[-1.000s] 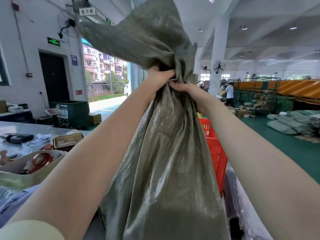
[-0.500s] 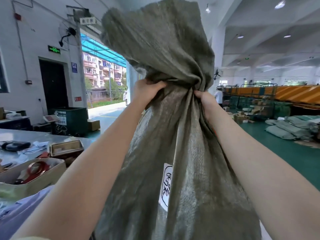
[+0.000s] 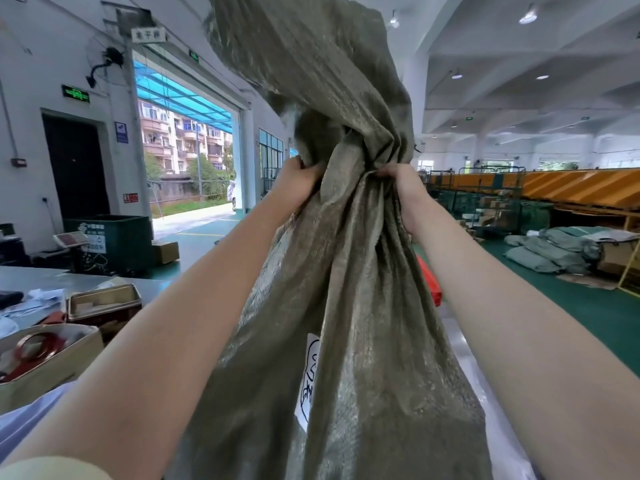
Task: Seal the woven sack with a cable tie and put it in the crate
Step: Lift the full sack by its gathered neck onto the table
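Observation:
A large grey-green woven sack [image 3: 349, 323] fills the middle of the head view, held upright in front of me. Its neck is gathered and the loose top flares upward above my hands. My left hand [image 3: 298, 181] grips the left side of the gathered neck. My right hand [image 3: 401, 185] grips the right side, fingers closed on the fabric. A white label with handwriting [image 3: 308, 379] shows low on the sack. Behind the sack on the right, only a small red corner of the crate [image 3: 429, 278] shows. No cable tie is visible.
A metal table [image 3: 41, 275] on the left holds open cardboard boxes [image 3: 104, 303], one with a red tape roll [image 3: 38, 344], and papers. A dark green bin [image 3: 110, 237] stands by the open doorway. Filled sacks [image 3: 550, 247] lie on the green floor at right.
The sack has been raised and pulled closer, now hiding most of the red crate. My hands have moved apart along the gathered neck, and the white label has come into view.

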`<state>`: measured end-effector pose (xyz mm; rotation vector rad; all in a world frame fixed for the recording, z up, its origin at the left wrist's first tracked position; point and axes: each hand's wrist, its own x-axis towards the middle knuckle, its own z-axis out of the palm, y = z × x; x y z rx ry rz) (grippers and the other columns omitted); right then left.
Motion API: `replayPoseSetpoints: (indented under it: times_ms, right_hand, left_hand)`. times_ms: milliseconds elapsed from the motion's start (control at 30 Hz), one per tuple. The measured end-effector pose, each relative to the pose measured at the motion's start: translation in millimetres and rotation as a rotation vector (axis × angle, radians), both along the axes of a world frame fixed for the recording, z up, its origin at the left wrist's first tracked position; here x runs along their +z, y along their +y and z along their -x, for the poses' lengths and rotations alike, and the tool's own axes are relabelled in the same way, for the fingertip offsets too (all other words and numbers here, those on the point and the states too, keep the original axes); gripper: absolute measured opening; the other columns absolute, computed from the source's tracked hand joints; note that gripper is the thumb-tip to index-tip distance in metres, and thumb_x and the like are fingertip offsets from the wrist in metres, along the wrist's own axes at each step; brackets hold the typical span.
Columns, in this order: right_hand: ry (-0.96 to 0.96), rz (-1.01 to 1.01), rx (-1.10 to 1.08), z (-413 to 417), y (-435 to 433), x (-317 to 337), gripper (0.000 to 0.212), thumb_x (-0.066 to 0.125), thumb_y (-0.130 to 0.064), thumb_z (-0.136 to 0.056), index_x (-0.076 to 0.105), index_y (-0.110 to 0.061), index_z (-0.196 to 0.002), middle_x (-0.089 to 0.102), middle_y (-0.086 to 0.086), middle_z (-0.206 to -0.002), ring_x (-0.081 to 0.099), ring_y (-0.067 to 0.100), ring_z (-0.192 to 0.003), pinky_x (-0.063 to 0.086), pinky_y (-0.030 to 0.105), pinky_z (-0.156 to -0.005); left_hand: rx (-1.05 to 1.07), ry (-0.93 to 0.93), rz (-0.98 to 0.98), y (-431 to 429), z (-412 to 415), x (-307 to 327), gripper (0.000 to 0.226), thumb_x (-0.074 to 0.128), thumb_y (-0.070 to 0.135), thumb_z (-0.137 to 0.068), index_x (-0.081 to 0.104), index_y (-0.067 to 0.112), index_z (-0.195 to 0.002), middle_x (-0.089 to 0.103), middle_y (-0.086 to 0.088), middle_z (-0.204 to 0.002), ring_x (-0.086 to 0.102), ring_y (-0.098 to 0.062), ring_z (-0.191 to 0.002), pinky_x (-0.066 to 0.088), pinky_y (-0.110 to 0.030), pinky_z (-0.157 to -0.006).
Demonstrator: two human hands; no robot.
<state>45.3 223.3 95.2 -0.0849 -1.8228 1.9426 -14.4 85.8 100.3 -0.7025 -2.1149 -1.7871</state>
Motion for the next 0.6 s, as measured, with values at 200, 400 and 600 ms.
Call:
replayPoseSetpoints:
  times_ms: [200, 400, 600]
  right_hand:
    - [-0.018, -0.138, 0.049, -11, -9, 21, 0.016, 0.043, -0.013, -0.052, 0.053, -0.011, -0.064, 0.056, 0.007, -0.069, 0.052, 0.025, -0.065, 0.04, 0.027, -0.067]
    - [0.032, -0.164, 0.208, -19, -23, 35, 0.011, 0.052, -0.012, -0.069, 0.062, -0.01, -0.065, 0.064, 0.001, -0.049, 0.06, 0.018, -0.055, 0.048, 0.024, -0.061]
    - [0.151, -0.01, 0.003, -5, -29, 34, 0.051, 0.063, -0.004, -0.062, 0.063, -0.002, -0.113, 0.067, 0.011, -0.093, 0.064, 0.023, -0.076, 0.05, 0.023, -0.059]
  left_hand:
    - [-0.099, 0.059, -0.114, 7, -21, 35, 0.034, 0.053, 0.015, -0.092, 0.056, 0.006, -0.125, 0.064, -0.012, -0.11, 0.06, -0.02, -0.098, 0.049, -0.033, -0.09]
    - [-0.255, 0.026, -0.178, 23, -50, 63, 0.021, 0.044, 0.007, -0.093, 0.051, 0.005, -0.113, 0.056, -0.01, -0.09, 0.051, -0.02, -0.088, 0.042, -0.031, -0.093]
    - [-0.345, 0.006, -0.142, 19, -42, 74, 0.025, 0.037, 0.007, -0.099, 0.053, 0.005, -0.08, 0.054, -0.005, -0.062, 0.051, -0.003, -0.044, 0.045, -0.014, -0.044]
